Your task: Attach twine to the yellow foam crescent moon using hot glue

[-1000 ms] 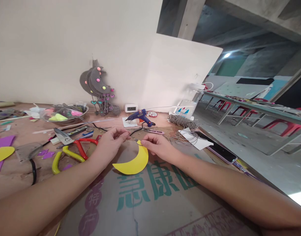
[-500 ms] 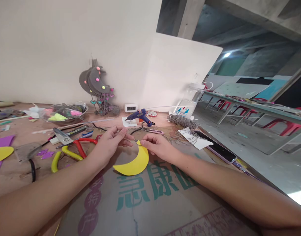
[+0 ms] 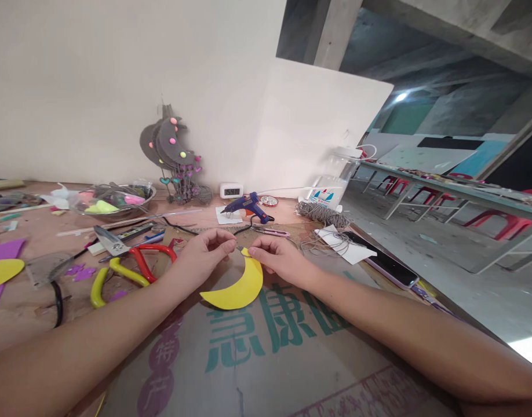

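A yellow foam crescent (image 3: 240, 288) lies on a printed cardboard sheet (image 3: 266, 347) in front of me. My right hand (image 3: 278, 259) pinches its upper tip between thumb and fingers. My left hand (image 3: 203, 255) is closed in a pinch just left of that tip, on something thin that I cannot make out. The two hands almost touch above the crescent's point.
Red-handled scissors (image 3: 131, 252) and yellow-handled pliers (image 3: 112, 277) lie to the left. Behind the hands are a blue glue gun (image 3: 247, 207), a small clock (image 3: 231, 190), a coil of twine (image 3: 322, 214), a phone (image 3: 385, 263) and a bowl of scraps (image 3: 113, 201).
My left hand's fingers have closed tighter and shifted slightly right toward the crescent's tip. The right hand and the crescent have barely moved.
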`<state>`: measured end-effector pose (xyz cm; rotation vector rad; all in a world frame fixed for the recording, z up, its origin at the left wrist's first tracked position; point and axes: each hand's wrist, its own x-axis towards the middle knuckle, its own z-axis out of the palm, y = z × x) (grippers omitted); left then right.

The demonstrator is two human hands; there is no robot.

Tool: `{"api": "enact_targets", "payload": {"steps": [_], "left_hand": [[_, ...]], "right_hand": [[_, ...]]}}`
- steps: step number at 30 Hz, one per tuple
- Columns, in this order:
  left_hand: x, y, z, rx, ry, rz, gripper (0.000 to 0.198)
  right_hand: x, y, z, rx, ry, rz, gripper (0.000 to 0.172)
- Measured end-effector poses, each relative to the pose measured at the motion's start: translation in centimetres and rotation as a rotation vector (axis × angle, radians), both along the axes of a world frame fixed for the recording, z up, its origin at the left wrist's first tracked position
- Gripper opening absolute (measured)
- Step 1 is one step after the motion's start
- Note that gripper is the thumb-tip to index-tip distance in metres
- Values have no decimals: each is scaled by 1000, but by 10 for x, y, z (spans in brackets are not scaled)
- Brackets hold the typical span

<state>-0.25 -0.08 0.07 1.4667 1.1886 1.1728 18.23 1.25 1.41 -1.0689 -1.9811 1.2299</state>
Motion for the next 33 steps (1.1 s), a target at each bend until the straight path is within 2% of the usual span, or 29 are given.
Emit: {"api": "enact_targets", "payload": {"steps": [5,11,33], "left_hand": [[1,-4,5,36,85,-2,35],[5,-9,10,57,194,10,25],[4,-7,5,66,293,-14,27]], "right_hand": [[1,0,0,12,-6,8,27],[1,0,-3,-23,-13,0,27],[1,2,-5,-18,11,-4,30]]}}
